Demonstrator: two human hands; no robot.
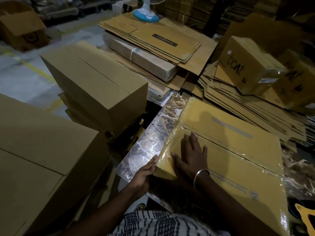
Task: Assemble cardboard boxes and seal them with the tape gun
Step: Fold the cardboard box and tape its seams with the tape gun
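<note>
While both hands are on the taped box [226,143], the item lies directly in front of the person, on a marbled counter [153,133].

Right hand [190,155]: fingers straight and spread, palm pressed flat on the top panel over the clear tape [238,155] near the box's near-left corner. Grasping nothing.

Left hand [144,172]: fingers laid against the left side wall at that same corner; lightly bent, steadying rather than gripping, as far as can be seen.

Box: closed top, tape running along its seam. Long axis runs from the hands away to the right, so most of it lies on the right hand's side; the left hand reaches only the corner.

Tape gun: not identifiable in view.

Surroundings: finished plain boxes [95,82] stacked to the left; flat, unfolded cartons [153,38] beyond; a box marked "boat" [247,65] at far right; a fan base [144,16] at the back.

Judgement: smoothing the seal appears the step in hand.
</note>
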